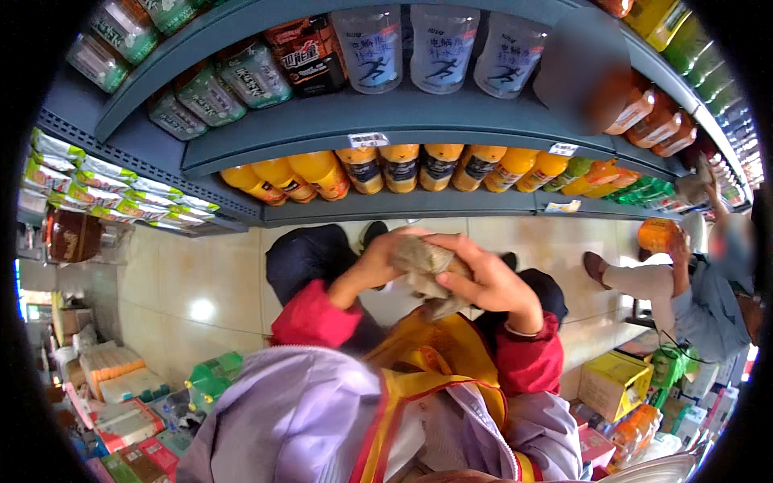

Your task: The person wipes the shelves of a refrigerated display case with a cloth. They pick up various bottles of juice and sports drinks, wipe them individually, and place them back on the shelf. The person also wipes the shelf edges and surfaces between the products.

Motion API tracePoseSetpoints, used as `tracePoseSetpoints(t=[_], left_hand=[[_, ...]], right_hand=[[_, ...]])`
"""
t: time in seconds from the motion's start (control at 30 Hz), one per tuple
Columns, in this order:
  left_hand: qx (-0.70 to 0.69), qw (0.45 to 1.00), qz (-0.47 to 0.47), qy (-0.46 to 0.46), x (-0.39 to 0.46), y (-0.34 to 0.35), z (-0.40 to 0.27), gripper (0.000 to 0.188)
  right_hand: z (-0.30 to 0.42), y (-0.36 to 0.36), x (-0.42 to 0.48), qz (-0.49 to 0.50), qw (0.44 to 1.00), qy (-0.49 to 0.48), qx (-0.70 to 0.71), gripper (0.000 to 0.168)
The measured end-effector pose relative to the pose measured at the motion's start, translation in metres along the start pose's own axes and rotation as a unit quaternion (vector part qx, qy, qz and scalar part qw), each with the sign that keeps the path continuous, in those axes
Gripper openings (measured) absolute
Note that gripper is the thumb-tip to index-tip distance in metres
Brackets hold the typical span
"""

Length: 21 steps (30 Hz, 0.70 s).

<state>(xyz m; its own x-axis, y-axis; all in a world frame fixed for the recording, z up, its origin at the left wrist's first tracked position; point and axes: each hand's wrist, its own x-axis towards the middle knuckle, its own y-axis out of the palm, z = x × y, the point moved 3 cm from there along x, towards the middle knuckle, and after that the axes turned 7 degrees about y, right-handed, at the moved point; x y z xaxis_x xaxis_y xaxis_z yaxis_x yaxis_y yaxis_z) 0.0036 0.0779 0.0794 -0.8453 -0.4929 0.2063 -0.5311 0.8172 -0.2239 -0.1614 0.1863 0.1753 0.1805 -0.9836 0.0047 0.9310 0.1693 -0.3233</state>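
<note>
A bunched, grey-beige striped cloth (432,265) is held between both hands, in front of my body and above the tiled floor. My left hand (383,256) grips it from the left, its fingers partly hidden behind the folds. On the other side, my right hand (492,275) has its thumb and fingers closed around the cloth. Just beyond the hands, a lower shelf holds large bottles of orange drink (438,168). Above it, clear bottles with blue labels (444,51) stand on the grey shelf (362,115).
At right, another person (712,308) crouches by the shelves, one hand on an orange bottle (658,234) and another on a cloth (693,186). Green-topped packets (121,187) fill the left shelf. Behind me are a yellow carton (615,383) and green bottles (214,377).
</note>
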Motion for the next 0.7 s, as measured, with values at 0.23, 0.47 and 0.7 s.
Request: tracePoseSetpoints(t=[0.23,0.47,0.7], left_hand=[[-0.306,0.901,-0.3,-0.068,-0.134,-0.074,-0.006,0.052],[-0.29,0.923,-0.247,0.058,-0.139,-0.112,-0.006,0.074],[0.234,0.893,-0.383,0.027,-0.125,-0.086,-0.04,0.073]], right_hand=[[0.009,0.025,0.008,-0.039,0.998,0.048,0.016,0.035],[-0.009,0.013,-0.02,-0.102,0.993,0.018,0.051,0.025],[-0.035,0.009,-0.042,-0.131,0.985,0.082,0.08,0.024]])
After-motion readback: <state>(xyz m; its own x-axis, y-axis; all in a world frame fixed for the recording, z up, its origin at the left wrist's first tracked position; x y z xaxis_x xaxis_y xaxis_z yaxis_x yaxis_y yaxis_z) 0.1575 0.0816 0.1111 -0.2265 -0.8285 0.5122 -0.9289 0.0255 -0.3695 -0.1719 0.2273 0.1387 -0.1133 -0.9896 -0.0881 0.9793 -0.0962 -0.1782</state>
